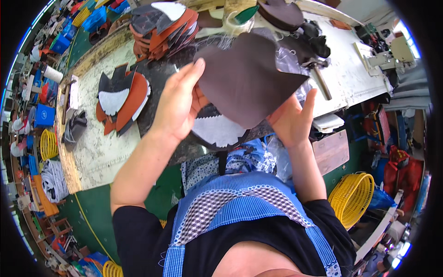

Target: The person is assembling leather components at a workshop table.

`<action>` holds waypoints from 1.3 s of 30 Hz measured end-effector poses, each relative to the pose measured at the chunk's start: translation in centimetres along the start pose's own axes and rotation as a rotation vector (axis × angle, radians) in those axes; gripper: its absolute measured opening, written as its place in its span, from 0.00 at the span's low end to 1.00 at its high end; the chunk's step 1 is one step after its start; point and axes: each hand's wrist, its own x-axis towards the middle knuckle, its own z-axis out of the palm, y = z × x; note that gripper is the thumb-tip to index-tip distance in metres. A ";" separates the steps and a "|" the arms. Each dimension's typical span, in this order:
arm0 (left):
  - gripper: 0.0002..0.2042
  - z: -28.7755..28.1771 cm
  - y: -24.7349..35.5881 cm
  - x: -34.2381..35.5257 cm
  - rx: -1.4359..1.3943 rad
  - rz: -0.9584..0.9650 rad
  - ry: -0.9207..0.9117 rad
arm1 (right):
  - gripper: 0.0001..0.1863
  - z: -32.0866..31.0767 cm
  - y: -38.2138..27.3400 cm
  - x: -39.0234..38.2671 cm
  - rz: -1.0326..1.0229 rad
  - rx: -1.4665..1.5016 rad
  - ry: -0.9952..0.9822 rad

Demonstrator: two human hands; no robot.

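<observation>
A dark brown leather piece (249,83) with a lobed, pointed outline is raised over the bench. My left hand (177,101) is closed on its left edge, thumb on top and fingers partly behind it. At the lower right edge, my right hand (293,120) has its thumb stretched out apart from the leather; its other fingers are largely hidden behind the piece. Beneath the leather lies a dark cut piece with a pale, toothed-edge patch (219,131), partly covered, on a dark slab (173,154) near the bench's front edge.
To the left rests a small stack of orange-brown, black and white pieces (123,99). A taller stack (164,27) stands behind. A hammer-like tool (321,81) lies right of the leather. A yellow basket (351,199) sits low right; a sewing machine (392,53) stands far right.
</observation>
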 end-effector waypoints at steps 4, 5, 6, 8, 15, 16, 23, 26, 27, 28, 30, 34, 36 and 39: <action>0.19 -2.3 -4.8 -4.4 0.002 0.056 0.175 | 0.38 3.4 1.6 -2.0 -0.282 -0.695 0.109; 0.24 -3.0 -5.5 -5.8 0.138 0.097 0.185 | 0.25 2.0 1.4 -2.9 -0.321 -1.070 0.105; 0.31 -3.4 -6.0 -7.3 0.219 0.154 0.202 | 0.20 2.2 1.0 -3.8 -0.139 -1.106 0.116; 0.46 -3.3 -6.5 -9.6 0.299 0.209 0.202 | 0.15 2.7 0.8 -5.3 0.037 -1.123 0.087; 0.14 -5.9 -4.2 -6.7 0.634 0.430 0.256 | 0.23 3.1 1.5 -0.3 -0.201 -1.162 0.038; 0.14 -6.0 -3.7 -5.7 0.646 0.413 0.260 | 0.23 3.1 2.2 0.6 -0.234 -1.089 0.058; 0.14 -8.2 -6.5 -4.3 0.637 0.259 0.255 | 0.25 0.4 4.7 -0.5 -0.213 -1.271 0.176; 0.14 -8.2 -6.3 -3.7 0.634 0.249 0.244 | 0.26 0.0 5.4 -0.8 -0.313 -1.354 0.195; 0.14 -8.1 -6.3 -3.5 0.675 0.234 0.240 | 0.26 -0.4 5.7 -0.9 -0.309 -1.356 0.206; 0.14 -7.9 -6.2 -3.3 0.717 0.221 0.235 | 0.26 -0.9 6.0 -1.0 -0.333 -1.362 0.218; 0.15 -7.7 -5.4 -3.0 1.059 0.270 0.238 | 0.27 -1.0 6.6 -0.7 -0.372 -1.346 0.251; 0.19 -4.8 -4.8 -1.8 1.562 0.614 0.163 | 0.26 -0.8 6.4 -0.6 -0.359 -1.421 0.278; 0.26 -3.0 -5.8 -1.1 1.619 0.744 -0.071 | 0.26 -0.6 6.4 -0.4 -0.355 -1.426 0.280; 0.39 -4.1 -8.5 -0.8 1.705 0.592 -0.198 | 0.24 -0.7 4.4 0.8 -0.417 -1.588 0.237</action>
